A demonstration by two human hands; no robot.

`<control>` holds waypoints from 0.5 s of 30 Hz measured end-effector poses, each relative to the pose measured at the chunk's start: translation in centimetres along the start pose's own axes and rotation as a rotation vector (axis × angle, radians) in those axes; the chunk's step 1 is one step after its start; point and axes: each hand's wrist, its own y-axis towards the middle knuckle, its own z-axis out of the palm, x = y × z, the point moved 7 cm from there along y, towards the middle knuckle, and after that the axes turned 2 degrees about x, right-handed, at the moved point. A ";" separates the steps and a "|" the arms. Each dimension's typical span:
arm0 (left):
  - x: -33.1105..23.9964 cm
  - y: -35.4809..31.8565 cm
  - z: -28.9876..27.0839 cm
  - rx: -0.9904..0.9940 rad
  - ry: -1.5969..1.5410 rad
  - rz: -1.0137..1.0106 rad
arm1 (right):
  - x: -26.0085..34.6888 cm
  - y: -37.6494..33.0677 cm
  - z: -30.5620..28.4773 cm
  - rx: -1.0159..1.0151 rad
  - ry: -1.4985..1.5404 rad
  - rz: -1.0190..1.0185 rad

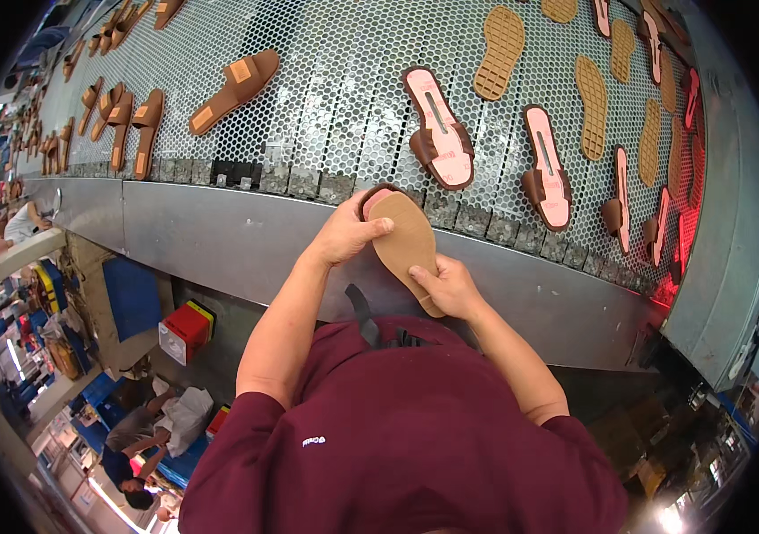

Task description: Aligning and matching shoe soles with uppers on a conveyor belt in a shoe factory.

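Note:
In front of my body I hold a tan shoe sole (404, 240) against a slide sandal upper (377, 198), whose pink underside and dark brown edge show past the sole's upper left end. My left hand (348, 233) grips that wide end, thumb pressed on the sole's face. Lower down, my right hand (450, 287) pinches the narrower end with its thumb on top. The fingers behind the piece are mostly hidden. Beyond my hands, brown sandal uppers with pink undersides (452, 169) lie bottom up on a mesh conveyor belt (326, 116), near loose tan soles with a grid pattern (499, 53).
A grey metal rail (210, 222) runs along the belt's near side. Brown slide sandals (241, 89) stand on the belt at the left. A metal housing (726, 214) with red light below it closes off the right end. A co-worker (134, 445) sits at the lower left, near a red bin (185, 334).

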 end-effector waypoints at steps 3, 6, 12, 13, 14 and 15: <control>0.3 0.1 0.3 -0.039 0.061 -0.051 | 0.9 0.1 -0.2 0.001 0.010 -0.041; 0.5 0.1 0.6 -0.068 0.086 -0.064 | 0.1 0.5 -0.5 0.014 -0.013 -0.027; 0.3 0.4 1.7 -0.077 0.107 -0.062 | -0.6 0.3 -1.2 0.018 -0.009 -0.015; 0.4 0.4 1.9 -0.072 0.104 -0.063 | -0.8 0.3 -1.3 0.023 -0.011 -0.008; 0.5 0.5 2.1 -0.081 0.110 -0.069 | -1.1 0.3 -1.3 0.028 -0.014 -0.001; 0.6 0.5 2.2 -0.089 0.117 -0.070 | -1.2 0.3 -1.4 0.032 -0.018 0.003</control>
